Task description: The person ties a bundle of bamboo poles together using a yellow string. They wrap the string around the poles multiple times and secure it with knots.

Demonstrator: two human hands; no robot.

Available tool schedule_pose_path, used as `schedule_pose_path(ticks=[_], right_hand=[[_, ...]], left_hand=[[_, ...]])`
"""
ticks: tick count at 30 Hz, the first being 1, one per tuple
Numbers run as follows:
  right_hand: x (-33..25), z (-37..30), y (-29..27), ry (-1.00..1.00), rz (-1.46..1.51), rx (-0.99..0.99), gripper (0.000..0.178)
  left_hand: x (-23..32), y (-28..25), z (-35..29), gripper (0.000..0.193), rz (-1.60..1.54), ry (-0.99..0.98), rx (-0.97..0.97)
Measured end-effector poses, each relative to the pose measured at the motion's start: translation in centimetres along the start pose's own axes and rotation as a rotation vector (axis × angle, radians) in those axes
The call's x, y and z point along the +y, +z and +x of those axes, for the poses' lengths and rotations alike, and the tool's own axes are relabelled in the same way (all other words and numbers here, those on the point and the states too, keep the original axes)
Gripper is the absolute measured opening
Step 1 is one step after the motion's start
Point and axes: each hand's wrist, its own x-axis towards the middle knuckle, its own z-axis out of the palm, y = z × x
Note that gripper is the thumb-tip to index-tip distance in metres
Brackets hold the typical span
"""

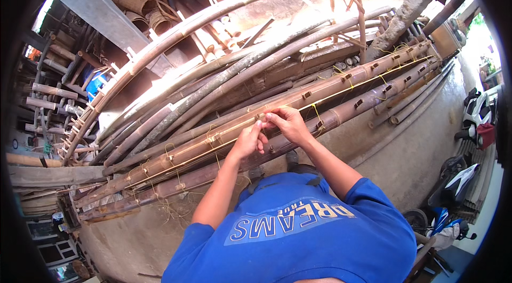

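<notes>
My left hand (pixel 249 140) and my right hand (pixel 289 125) meet over a long brown bamboo pole (pixel 224 135). Both are closed, with thumb and finger pinched at nearly the same spot; whatever lies between the fingertips is too small to make out. The pole has short pegs or slots along it and thin ties around it. Parallel and closer to me lies a second bamboo pole (pixel 341 115), also slotted and tied. A thin pale strip (pixel 314 103) runs lengthwise between the two, and a bright yellow-green tie (pixel 316 109) hangs just right of my right hand.
Beyond the poles lie several loose bamboo lengths (pixel 229 81) under a large curved bamboo frame (pixel 184 30). A slanted concrete post (pixel 410 8) stands at far right. Motorbikes (pixel 453 179) are parked on the right, and stacked bamboo (pixel 53 91) fills the left side. Concrete floor (pixel 410 139) surrounds the poles.
</notes>
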Motion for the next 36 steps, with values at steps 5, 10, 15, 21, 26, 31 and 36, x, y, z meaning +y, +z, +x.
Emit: schedule_pose_path(ticks=[5, 10, 15, 21, 26, 31, 36], right_hand=[[0.8, -0.2, 1.9, -0.150, -0.634, 0.065, 0.014], [2.3, 0.4, 1.8, -0.370, -0.826, -0.036, 0.014], [1.1, 0.0, 2.1, -0.279, -0.814, 0.025, 0.013], [1.7, -1.0, 2.5, -0.352, -0.727, 0.149, 0.012], [2.4, -1.3, 2.2, -0.458, -0.854, 0.098, 0.010], [2.7, -0.6, 1.8, -0.507, -0.889, 0.075, 0.011], [2.4, -0.7, 2.4, -0.372, -0.804, 0.048, 0.013]], left_hand=[[-4.0, 0.7, -1.9, 0.030, 0.996, 0.713, 0.397], [-4.6, 1.7, -1.9, 0.044, 1.172, 0.753, 0.459], [-3.9, 0.9, 0.5, 0.030, 1.012, 0.784, 0.575], [-2.7, 1.3, 1.5, 0.020, 0.513, 0.477, 0.551], [-3.4, 1.6, 2.3, 0.021, 0.071, 0.604, 0.507], [-1.0, 2.5, 1.9, 0.022, -0.731, 0.613, 0.173], [1.6, 3.0, 1.0, 0.023, -0.737, 0.564, 0.105]])
